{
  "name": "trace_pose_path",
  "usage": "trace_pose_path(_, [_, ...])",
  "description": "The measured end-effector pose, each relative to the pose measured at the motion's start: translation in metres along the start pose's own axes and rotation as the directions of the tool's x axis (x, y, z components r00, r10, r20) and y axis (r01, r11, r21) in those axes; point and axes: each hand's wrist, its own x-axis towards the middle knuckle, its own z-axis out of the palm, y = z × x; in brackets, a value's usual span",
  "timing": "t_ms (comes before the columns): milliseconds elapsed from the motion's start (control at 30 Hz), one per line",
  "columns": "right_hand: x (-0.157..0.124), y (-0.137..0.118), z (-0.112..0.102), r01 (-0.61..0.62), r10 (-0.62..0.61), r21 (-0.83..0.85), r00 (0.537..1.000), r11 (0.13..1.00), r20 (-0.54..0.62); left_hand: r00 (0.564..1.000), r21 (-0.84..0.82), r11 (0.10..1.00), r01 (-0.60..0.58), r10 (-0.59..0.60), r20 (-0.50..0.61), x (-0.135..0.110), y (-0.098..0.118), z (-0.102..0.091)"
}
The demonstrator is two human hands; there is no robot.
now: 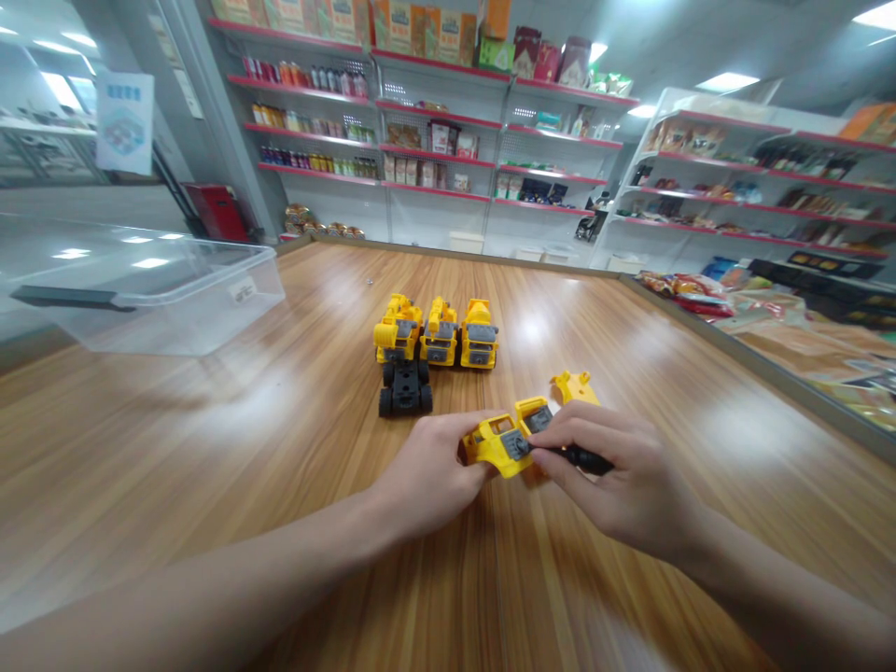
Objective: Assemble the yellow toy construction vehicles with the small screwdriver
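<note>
My left hand (448, 459) is closed around one end of a yellow toy truck cab (498, 450) with a grey panel, held just above the table. My right hand (602, 457) grips a black-handled screwdriver (584, 458), its front end pointed at the grey panel; the tip is hidden by my fingers. Right behind the held piece is another yellow and grey toy part (535, 416). A loose yellow part (575, 386) lies beyond my right fingers, partly covered by them. Farther forward, a black wheeled chassis (406, 387) rests on the wood.
Behind the chassis, three yellow toy trucks (440, 338) stand in a row. A clear plastic bin (203, 313) sits at the left on the wooden table (315, 560). Packaged goods (784, 336) lie beyond the right edge. Stocked shelves (441, 117) line the back.
</note>
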Motion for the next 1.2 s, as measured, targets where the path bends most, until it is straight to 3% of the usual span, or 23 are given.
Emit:
trace_pose_path(133, [-0.001, 0.003, 0.003, -0.026, 0.026, 0.002, 0.999, 1.0, 0.025, 0.996, 0.132, 0.989, -0.065, 0.071, -0.046, -0.001, -0.005, -0.003])
trace_pose_path(333, [-0.004, 0.004, 0.011, -0.102, 0.1, 0.021, 0.99, 0.995, 0.097, 0.999, 0.457, 0.889, -0.043, 0.029, 0.038, -0.002, -0.013, -0.01])
trace_pose_path(900, [-0.001, 0.003, 0.016, -0.2, 0.207, -0.055, 0.935, 0.978, 0.289, 0.99, 0.58, 0.812, -0.064, -0.019, 0.136, -0.009, -0.016, -0.015])
trace_pose_path(1200, [-0.005, -0.003, 0.017, -0.243, 0.264, -0.104, 0.88, 0.964, 0.394, 0.981, 0.605, 0.79, -0.095, -0.03, 0.193, -0.011, -0.012, -0.014])
